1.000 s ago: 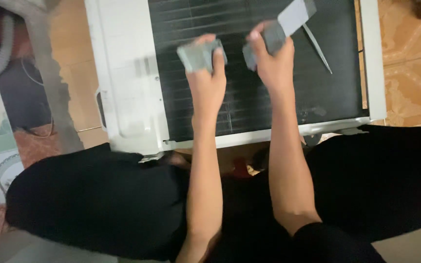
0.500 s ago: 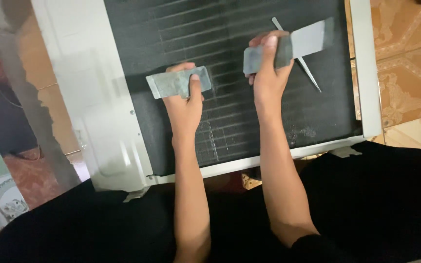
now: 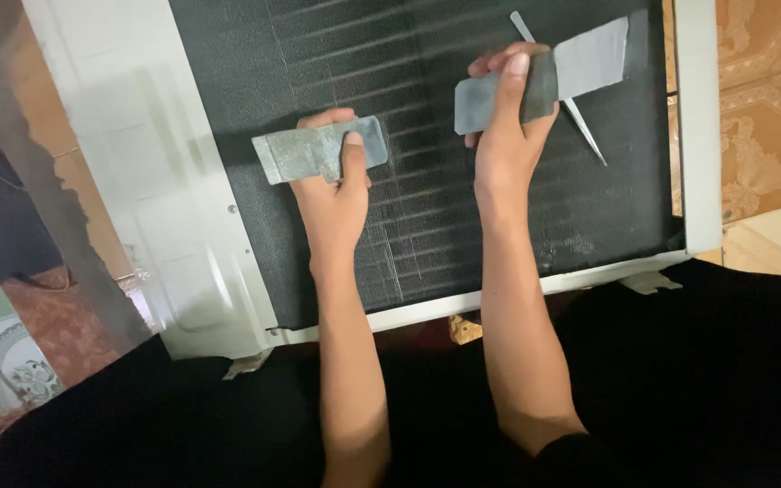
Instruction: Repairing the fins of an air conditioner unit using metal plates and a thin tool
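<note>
We note a white-cased air-conditioner unit [image 3: 101,172] lying flat, its top edge cut off by the frame; its dark finned coil [image 3: 427,217] shows fine parallel ridges. Our left hand [image 3: 334,194] pinches a dull grey rectangular metal plate [image 3: 305,154] against the coil, thumb on top. Our right hand [image 3: 503,136] grips a second grey plate [image 3: 580,63]. A thin pointed metal strip [image 3: 585,134] lies partly hidden beneath it.

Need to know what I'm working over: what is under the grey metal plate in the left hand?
Under the grey metal plate held by the left hand lies the dark finned coil of a white-framed unit. The fins directly beneath the plate and hand are covered.
</note>
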